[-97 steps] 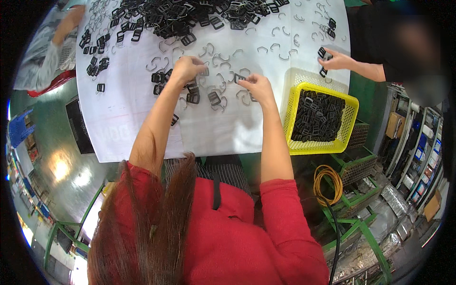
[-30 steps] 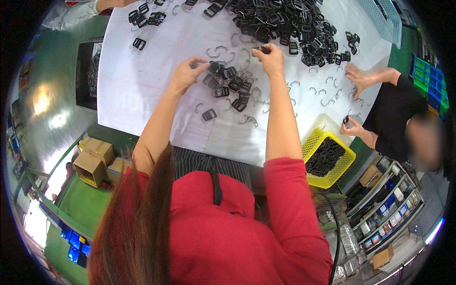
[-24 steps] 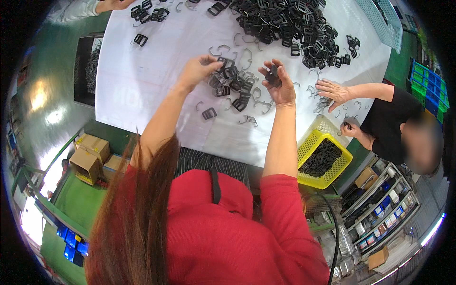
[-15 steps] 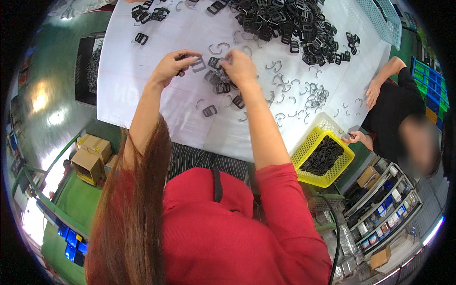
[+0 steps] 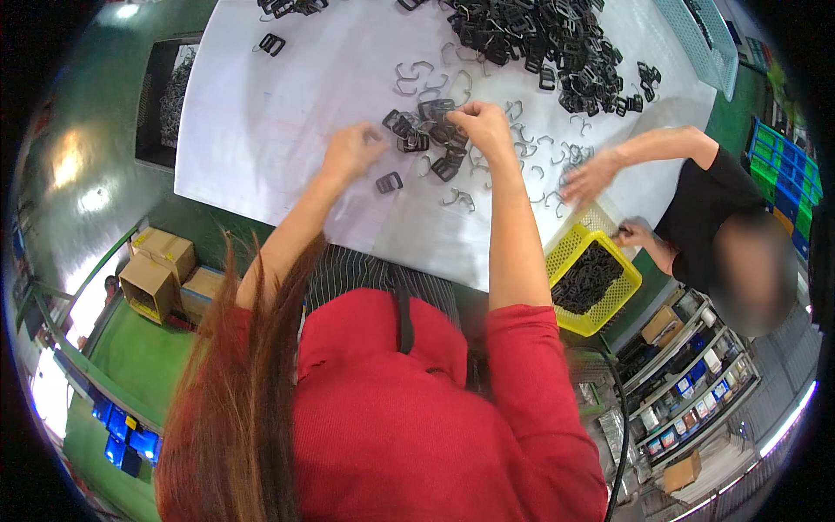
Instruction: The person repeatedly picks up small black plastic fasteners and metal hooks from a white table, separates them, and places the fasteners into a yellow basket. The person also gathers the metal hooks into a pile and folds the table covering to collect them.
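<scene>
A small cluster of black rectangular buckles [image 5: 409,137] lies on the white-covered table [image 5: 252,130] in front of me. At the cluster's far side, my right hand [image 5: 484,132] is closed in a pinch on the end of a black buckle [image 5: 436,109]. My left hand [image 5: 351,150] hovers just left of the cluster, its fingers smeared by motion; I make out nothing in it. Closer to me lies a lone buckle [image 5: 389,182]. Thin C-shaped wire pieces [image 5: 421,76] are scattered beyond and to the right of the cluster.
A large heap of black buckles [image 5: 557,52] covers the far right of the table. At the near right edge stands a yellow basket [image 5: 619,306] of black parts. A co-worker's hand [image 5: 593,177] reaches over the wire pieces. A light-blue basket [image 5: 696,43] sits at the far right corner.
My left hand has moved right and nearer to me; the grey-black frame seen at its fingers no longer shows. My right hand has shifted right. The co-worker's arm has reached in over the table.
</scene>
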Demonstrator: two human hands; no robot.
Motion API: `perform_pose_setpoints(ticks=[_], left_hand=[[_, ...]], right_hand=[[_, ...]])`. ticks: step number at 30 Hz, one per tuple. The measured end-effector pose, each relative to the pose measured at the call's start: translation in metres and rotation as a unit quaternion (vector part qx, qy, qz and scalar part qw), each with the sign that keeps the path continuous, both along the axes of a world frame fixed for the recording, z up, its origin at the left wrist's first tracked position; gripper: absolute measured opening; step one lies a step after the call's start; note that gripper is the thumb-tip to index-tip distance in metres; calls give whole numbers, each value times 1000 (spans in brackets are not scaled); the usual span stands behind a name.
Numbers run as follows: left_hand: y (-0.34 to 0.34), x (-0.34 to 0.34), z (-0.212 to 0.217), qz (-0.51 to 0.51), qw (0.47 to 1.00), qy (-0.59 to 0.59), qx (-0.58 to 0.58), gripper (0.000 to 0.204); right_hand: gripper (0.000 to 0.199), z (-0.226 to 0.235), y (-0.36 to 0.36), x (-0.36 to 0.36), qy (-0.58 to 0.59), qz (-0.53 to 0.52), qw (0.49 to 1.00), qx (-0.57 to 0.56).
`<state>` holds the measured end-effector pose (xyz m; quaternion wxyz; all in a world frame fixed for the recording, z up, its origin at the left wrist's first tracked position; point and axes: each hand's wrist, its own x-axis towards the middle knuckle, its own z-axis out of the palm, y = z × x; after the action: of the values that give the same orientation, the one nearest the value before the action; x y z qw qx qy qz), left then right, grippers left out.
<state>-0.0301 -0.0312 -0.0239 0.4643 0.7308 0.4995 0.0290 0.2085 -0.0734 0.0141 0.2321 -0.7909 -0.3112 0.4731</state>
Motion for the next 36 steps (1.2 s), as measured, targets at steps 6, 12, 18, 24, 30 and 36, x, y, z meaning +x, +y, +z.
perform_pose_setpoints(ticks=[6, 12, 18, 24, 30, 36], left_hand=[[-72, 3, 11, -112, 973, 100, 175, 27], [-66, 9, 2, -138, 987, 73, -29, 32], [-80, 95, 43, 45, 913, -45, -402, 26], [-194, 232, 88, -150, 867, -125, -458, 32], [-245, 276, 100, -253, 917, -289, -106, 42], [-79, 181, 27, -135, 955, -182, 191, 40]], right_hand=[[18, 12, -74, 13, 203, -240, 949, -3], [13, 19, -147, 25, 232, -310, 922, 3], [20, 18, -223, 41, 96, -364, 926, -33], [24, 85, -331, 76, 17, -536, 843, 46], [39, 93, -380, 106, -434, -341, 824, -127], [25, 40, -231, 44, -314, -230, 902, 188]])
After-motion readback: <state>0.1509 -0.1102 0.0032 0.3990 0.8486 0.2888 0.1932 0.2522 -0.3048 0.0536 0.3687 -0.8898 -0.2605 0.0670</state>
